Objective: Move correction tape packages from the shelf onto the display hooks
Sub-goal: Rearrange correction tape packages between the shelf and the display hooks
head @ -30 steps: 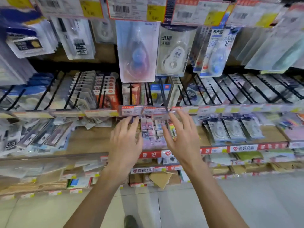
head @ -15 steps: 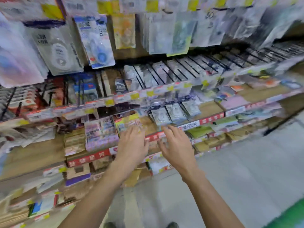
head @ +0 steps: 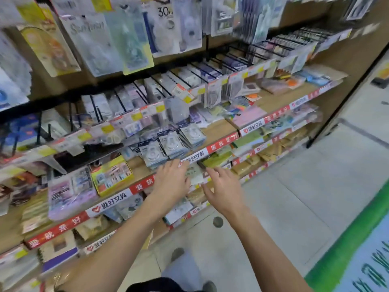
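Reaching toward a stationery shelf (head: 219,128), head view. Both bare forearms extend from the lower edge of the frame up to the shelf's front edge. Left hand (head: 171,182): fingers straight and loosely spread, palm down, holding nothing; its fingertips lie at the red-and-white price strip (head: 195,158) just below the correction tape packages (head: 168,145). Whether the fingertips touch the strip cannot be told. Right hand (head: 223,189): fingers relaxed and slightly spread, empty, held just beside the left hand and a little lower, in front of the lower shelves.

Correction tape packages: three short stacks of blister cards, each showing a round white dispenser, lying flat side by side on the wooden shelf near its front edge, just above the left hand. To their left on the same shelf stands a yellow box (head: 111,175) of small items, and further left a lilac wrapped pack (head: 67,192).

Display hooks (head: 189,79): a row of black wire hooks above the shelf, loaded with carded goods and fronted by price tags. Larger carded packages (head: 174,26) hang higher up. Grey tiled floor (head: 294,197) at right, with a green-edged mat (head: 357,258) in the lower right corner.
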